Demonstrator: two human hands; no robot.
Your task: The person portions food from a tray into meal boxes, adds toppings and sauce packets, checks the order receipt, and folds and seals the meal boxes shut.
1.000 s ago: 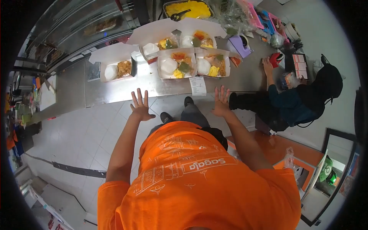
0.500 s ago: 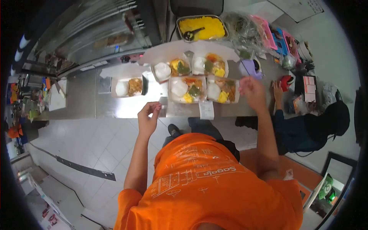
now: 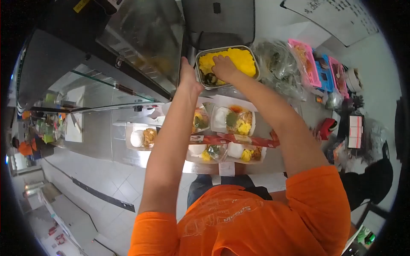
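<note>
My right hand point(image 3: 224, 69) reaches into a metal tray point(image 3: 257, 73) of yellow food point(image 3: 241, 59). Its fingers are curled over the handle of a black spoon point(image 3: 209, 79), which the hand mostly hides; the dark bowl shows at the tray's near left. My left hand point(image 3: 188, 79) is beside the tray's left side, against the edge of the glass case, fingers extended upward and nothing seen in it. Below my arms stand open paper boxes with white rice point(image 3: 221, 117), yellow food and green garnish. One box point(image 3: 137, 138) on the left is partly behind my left forearm.
The glass display case point(image 3: 141, 47) stands at the upper left. A black bag point(image 3: 222, 23) is behind the tray. Clear plastic bags point(image 3: 279, 64) and pink point(image 3: 307, 64) and blue baskets point(image 3: 325, 70) are to the right. Another person point(image 3: 367, 179) sits at the lower right.
Both my hands have moved forward from around the food boxes to the yellow food tray. The view has leaned forward, and red box flaps now show above the front boxes.
</note>
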